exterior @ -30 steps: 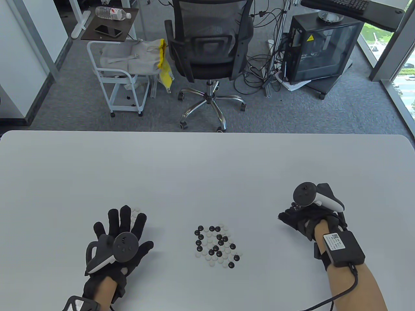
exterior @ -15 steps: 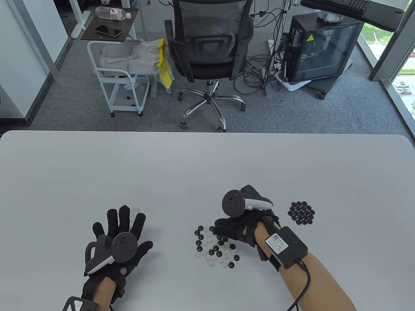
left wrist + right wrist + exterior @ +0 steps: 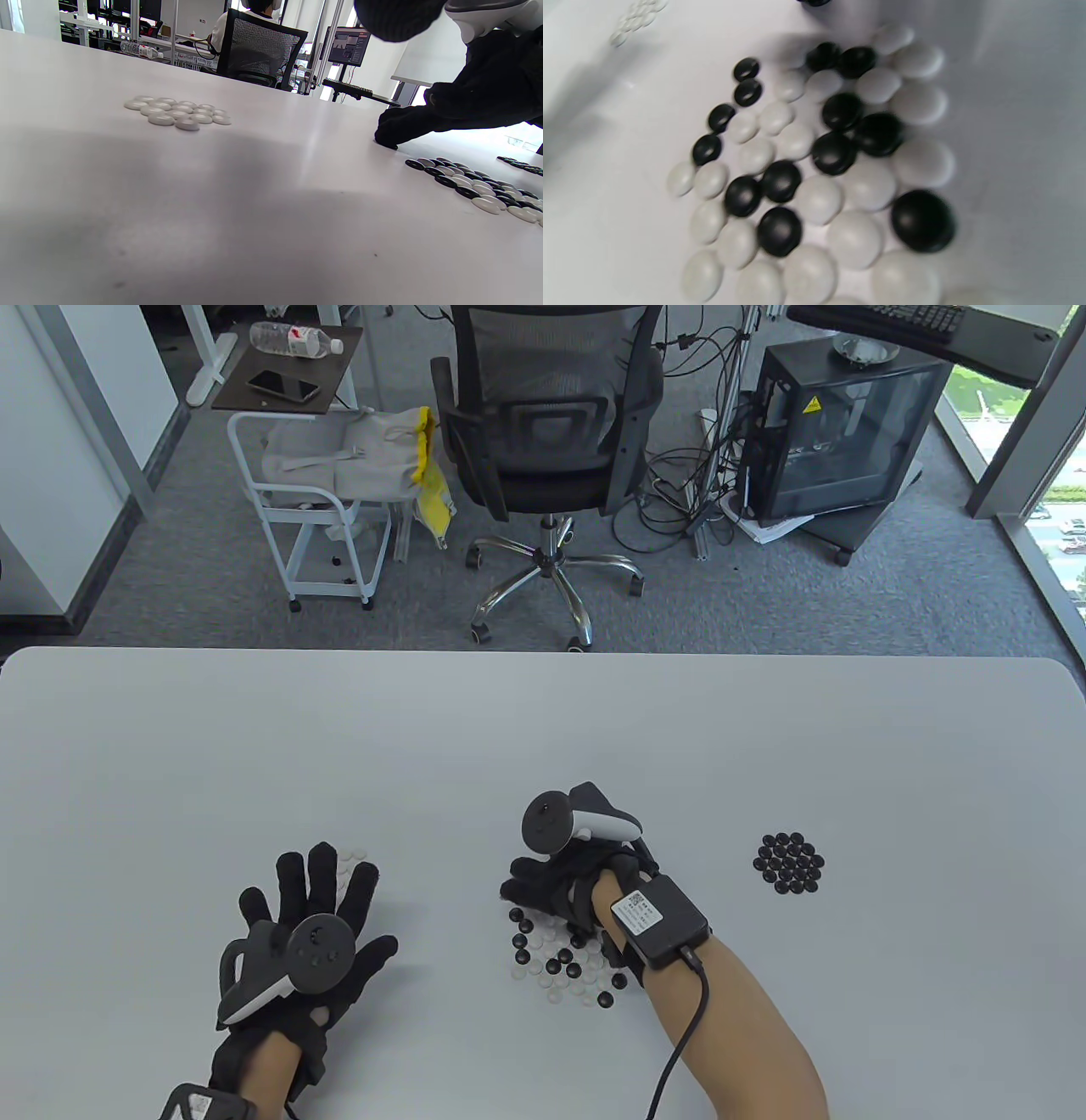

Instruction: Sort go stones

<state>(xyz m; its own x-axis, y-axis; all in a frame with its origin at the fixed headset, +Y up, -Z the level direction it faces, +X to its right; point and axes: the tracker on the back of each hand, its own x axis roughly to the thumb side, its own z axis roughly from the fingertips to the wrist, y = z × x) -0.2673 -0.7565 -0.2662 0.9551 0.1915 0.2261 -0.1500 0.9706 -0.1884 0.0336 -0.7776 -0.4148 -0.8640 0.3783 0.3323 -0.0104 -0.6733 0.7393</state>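
the white rectangular table (image 3: pixel 543 729) carries three groups of go stones. the mixed pile of black and white lens-shaped go stones (image 3: pixel 564 963) lies at the near centre of the table. the cluster of sorted black go stones (image 3: pixel 788 863) lies well apart to the right of the pile, packed into a tight round patch. the cluster of sorted white go stones (image 3: pixel 178 112) lies to the left of the pile; in the table view it is mostly hidden under the fingers of the left hand.

the left hand (image 3: pixel 310 929), in a black sensor glove, lies flat on the table with its fingers spread and straight. its grip is wide and holds nothing.

the right hand (image 3: pixel 564 886), also in a black glove, is over the far edge of the mixed pile, fingers pointing left and curled downward. in the left wrist view its fingertips (image 3: pixel 388 135) touch the table just beside the nearest stones. the state of its grip cannot be told: it possibly pinches a stone, but the fingertips hide this. the right wrist view is blurred and shows only the pile from above.

beyond the table stand a black mesh office chair (image 3: pixel 547 415) and a white wheeled cart (image 3: pixel 310 517).
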